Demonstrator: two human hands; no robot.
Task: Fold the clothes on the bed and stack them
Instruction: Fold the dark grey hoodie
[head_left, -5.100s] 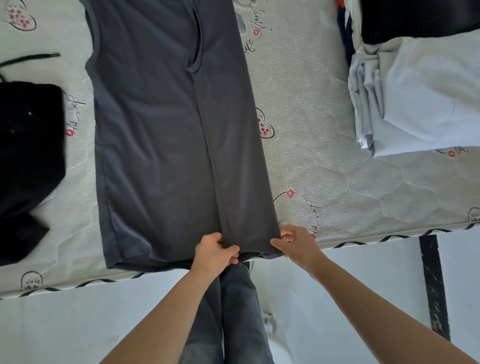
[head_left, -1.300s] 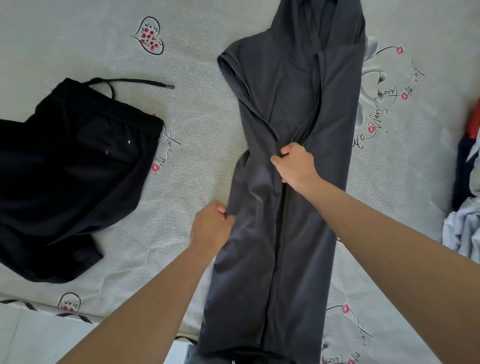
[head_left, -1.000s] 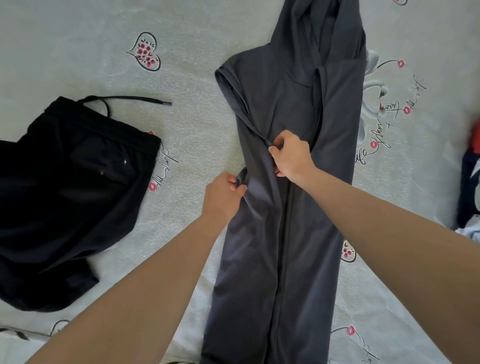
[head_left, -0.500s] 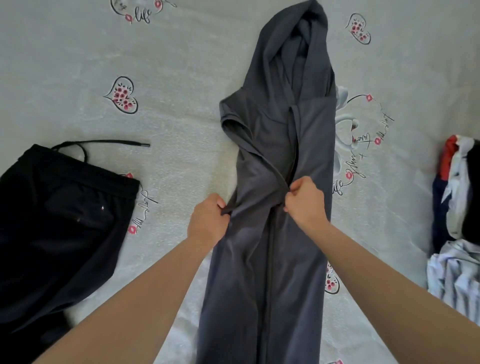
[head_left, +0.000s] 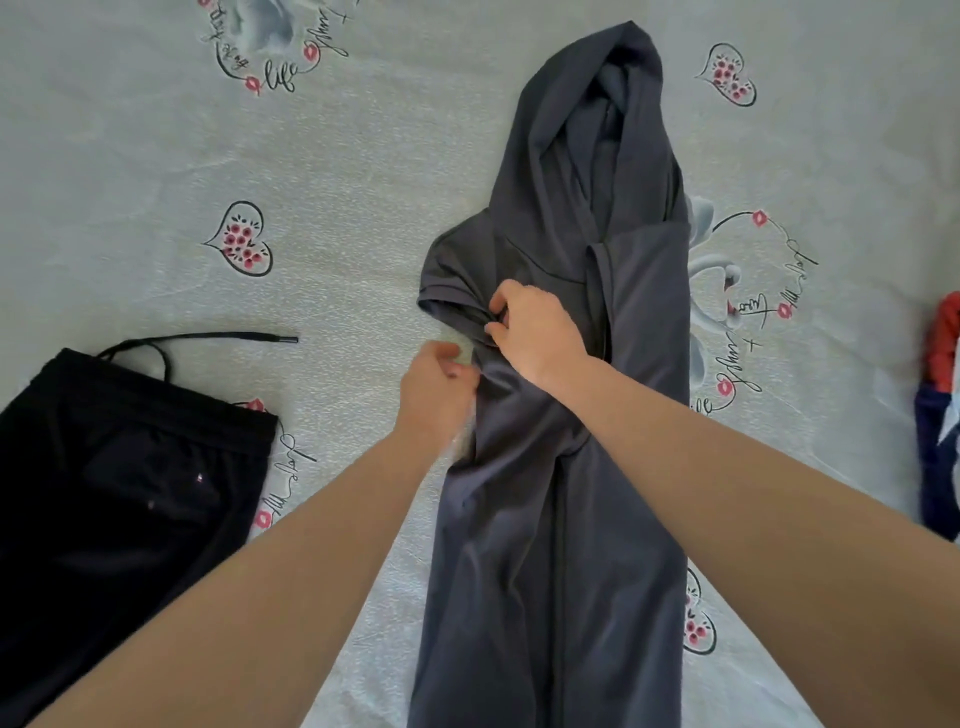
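Observation:
A dark grey hooded shirt lies lengthwise on the bed, its sides folded inward and its hood pointing away from me. My right hand pinches the fabric at the short left sleeve near the shoulder. My left hand grips the shirt's left edge just below it, fingers curled into the cloth. Both forearms reach in from the bottom of the view.
Black shorts with a loose drawstring lie unfolded at the left. A pile of red, navy and white clothes shows at the right edge. The pale mattress cover with heart prints stretches all around.
My right hand has moved up and left from the shirt's middle seam to the left sleeve. My left hand stays on the left edge. The view has shifted forward, showing the whole hood.

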